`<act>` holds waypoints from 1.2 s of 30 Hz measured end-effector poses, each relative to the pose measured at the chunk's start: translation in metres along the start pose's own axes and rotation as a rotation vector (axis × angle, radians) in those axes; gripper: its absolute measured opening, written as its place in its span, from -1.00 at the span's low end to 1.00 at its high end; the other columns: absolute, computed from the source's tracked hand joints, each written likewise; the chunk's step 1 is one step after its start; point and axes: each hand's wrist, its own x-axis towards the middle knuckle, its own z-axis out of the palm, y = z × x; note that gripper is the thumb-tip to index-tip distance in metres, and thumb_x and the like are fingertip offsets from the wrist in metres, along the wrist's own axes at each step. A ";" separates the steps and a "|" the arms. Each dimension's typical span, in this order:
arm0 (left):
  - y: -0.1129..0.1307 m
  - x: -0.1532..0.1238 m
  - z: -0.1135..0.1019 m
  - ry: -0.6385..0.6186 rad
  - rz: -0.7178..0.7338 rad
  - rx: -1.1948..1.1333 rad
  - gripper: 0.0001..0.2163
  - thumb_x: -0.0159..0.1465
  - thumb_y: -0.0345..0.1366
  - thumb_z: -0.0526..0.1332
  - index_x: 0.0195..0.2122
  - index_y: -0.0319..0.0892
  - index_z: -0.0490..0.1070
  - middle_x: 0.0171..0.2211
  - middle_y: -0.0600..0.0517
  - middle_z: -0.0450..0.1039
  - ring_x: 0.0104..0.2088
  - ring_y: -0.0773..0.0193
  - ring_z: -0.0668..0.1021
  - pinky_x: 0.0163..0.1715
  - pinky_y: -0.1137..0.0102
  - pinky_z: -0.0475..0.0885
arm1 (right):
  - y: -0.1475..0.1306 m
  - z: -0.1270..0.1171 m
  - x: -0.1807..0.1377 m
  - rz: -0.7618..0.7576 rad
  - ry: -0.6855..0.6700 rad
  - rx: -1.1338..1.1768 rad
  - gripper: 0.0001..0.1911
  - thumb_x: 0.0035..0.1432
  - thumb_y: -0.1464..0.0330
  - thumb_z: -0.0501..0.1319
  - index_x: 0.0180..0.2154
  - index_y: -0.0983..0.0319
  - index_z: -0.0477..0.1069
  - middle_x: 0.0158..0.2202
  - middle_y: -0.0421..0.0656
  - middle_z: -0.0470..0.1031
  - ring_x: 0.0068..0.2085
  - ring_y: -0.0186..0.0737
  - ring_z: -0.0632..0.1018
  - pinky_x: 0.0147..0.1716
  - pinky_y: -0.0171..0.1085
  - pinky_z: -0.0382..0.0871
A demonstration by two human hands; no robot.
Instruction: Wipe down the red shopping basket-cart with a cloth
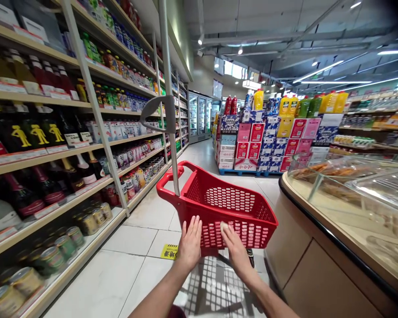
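Note:
A red plastic shopping basket cart (228, 207) stands in front of me, its perforated side facing me. From its left end a grey metal pole (167, 53) rises out of the top of view, with a grey plastic loop (159, 115) on it. My left hand (190, 243) lies flat at the near basket wall, fingers straight and close together. Farther right, my right hand (236, 249) reaches to the same wall with fingers stretched out. A small pale spot shows at its fingertips; I cannot make out what it is. Whether the palms touch the wall is unclear.
Shelves (86, 106) of bottles and cans line the left side. A rounded display counter (318, 212) with clear covers curves close on the right. Stacked drink cartons (248, 141) stand beyond the cart. A yellow floor sticker (169, 251) lies on the tiles.

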 end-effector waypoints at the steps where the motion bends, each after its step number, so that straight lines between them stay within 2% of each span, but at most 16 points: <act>1: -0.003 0.000 0.001 0.014 -0.017 0.010 -0.44 0.12 -0.40 -0.03 0.20 -0.34 -0.01 0.24 -0.13 -0.03 0.24 0.14 0.01 0.18 0.12 -0.08 | -0.003 0.003 0.007 0.028 0.009 0.012 -0.41 0.18 0.59 -0.14 0.22 0.15 -0.13 0.22 -0.11 0.06 0.24 -0.19 0.05 0.14 -0.02 0.14; 4: -0.014 0.002 0.001 0.057 -0.052 0.023 -0.43 0.12 -0.42 -0.03 0.20 -0.34 -0.03 0.24 -0.12 -0.04 0.24 0.15 -0.01 0.18 0.13 -0.07 | -0.010 0.017 0.026 0.043 0.067 0.051 -0.42 0.19 0.58 -0.15 0.22 0.15 -0.14 0.23 -0.10 0.03 0.24 -0.20 0.05 0.15 -0.02 0.13; 8: -0.032 0.000 -0.001 0.072 -0.072 0.018 -0.43 0.11 -0.48 -0.06 0.20 -0.35 -0.05 0.25 -0.12 -0.07 0.25 0.16 -0.02 0.18 0.12 -0.05 | -0.020 0.037 0.040 -0.096 0.039 0.107 -0.39 0.16 0.61 -0.13 0.20 0.08 -0.07 0.18 -0.16 0.17 0.21 -0.26 0.14 0.08 -0.12 0.26; 12: -0.050 -0.003 -0.001 0.014 -0.142 0.020 -0.38 0.07 -0.47 -0.03 0.22 -0.35 -0.09 0.24 -0.16 -0.07 0.25 0.11 -0.01 0.17 0.05 -0.04 | -0.038 0.053 0.072 0.018 0.054 0.191 -0.37 0.14 0.61 -0.17 0.22 0.13 -0.11 0.23 -0.13 0.04 0.24 -0.22 0.05 0.16 -0.01 0.09; 17: -0.072 0.002 -0.001 -0.076 -0.190 0.022 -0.35 0.04 -0.47 -0.02 0.22 -0.32 -0.09 0.25 -0.12 -0.08 0.25 0.14 -0.05 0.18 0.08 -0.06 | -0.049 0.082 0.102 -0.147 -0.035 0.281 -0.47 0.17 0.53 -0.11 0.14 0.08 0.13 0.11 -0.19 0.29 0.18 -0.27 0.20 0.09 -0.15 0.22; 18: -0.077 0.005 -0.001 -0.086 -0.199 0.022 -0.35 0.04 -0.46 -0.02 0.22 -0.33 -0.08 0.25 -0.12 -0.09 0.25 0.14 -0.05 0.18 0.08 -0.06 | -0.045 0.085 0.109 -0.123 -0.037 0.277 -0.48 0.16 0.54 -0.12 0.13 0.11 0.15 0.11 -0.18 0.28 0.19 -0.26 0.19 0.10 -0.14 0.20; 20: -0.088 0.014 -0.002 -0.081 -0.217 0.019 -0.35 0.03 -0.45 0.00 0.21 -0.35 -0.08 0.25 -0.14 -0.10 0.25 0.13 -0.06 0.18 0.08 -0.08 | -0.033 0.086 0.127 0.070 -0.011 0.230 -0.45 0.13 0.58 -0.15 0.13 0.19 0.16 0.14 -0.11 0.24 0.19 -0.21 0.16 0.13 -0.08 0.12; 23: -0.098 0.034 -0.004 -0.017 -0.215 0.002 -0.34 0.01 -0.46 0.01 0.21 -0.36 -0.07 0.25 -0.15 -0.07 0.25 0.12 -0.05 0.19 0.06 -0.09 | -0.006 0.079 0.152 0.322 -0.026 0.163 -0.46 0.05 0.60 -0.12 0.05 0.25 0.28 0.03 -0.02 0.35 0.08 -0.17 0.33 0.05 -0.11 0.21; 26: -0.102 0.055 -0.004 0.058 -0.198 -0.022 -0.35 0.01 -0.50 0.00 0.20 -0.36 -0.05 0.23 -0.16 -0.03 0.24 0.13 -0.01 0.18 0.05 -0.07 | 0.015 0.071 0.152 0.333 -0.086 0.158 -0.51 -0.02 0.60 -0.07 -0.08 0.25 0.40 -0.09 -0.02 0.43 -0.06 -0.19 0.43 -0.06 -0.22 0.31; 29: -0.099 0.066 -0.003 0.114 -0.150 -0.024 -0.34 0.01 -0.55 -0.02 0.21 -0.35 -0.07 0.24 -0.15 -0.04 0.25 0.13 -0.02 0.17 0.04 -0.05 | 0.018 0.063 0.132 0.307 -0.107 0.167 -0.47 -0.04 0.62 -0.07 -0.05 0.22 0.37 -0.05 -0.07 0.41 -0.03 -0.23 0.41 -0.02 -0.23 0.28; 32: -0.094 0.063 -0.003 0.130 -0.073 0.011 -0.35 0.05 -0.55 -0.04 0.22 -0.33 -0.13 0.25 -0.11 -0.08 0.26 0.16 -0.08 0.17 0.04 -0.05 | -0.003 0.056 0.116 0.281 -0.026 0.208 -0.43 -0.01 0.62 -0.09 0.03 0.20 0.29 0.01 -0.09 0.36 0.03 -0.23 0.35 0.03 -0.16 0.24; 36: -0.089 0.045 -0.010 0.101 -0.081 0.064 -0.38 0.10 -0.50 -0.05 0.24 -0.29 -0.15 0.26 -0.06 -0.13 0.26 0.15 -0.13 0.18 0.03 -0.09 | -0.061 0.055 0.123 0.166 0.130 0.284 -0.43 0.10 0.57 -0.11 0.15 0.17 0.12 0.11 -0.09 0.26 0.14 -0.21 0.23 0.11 -0.08 0.16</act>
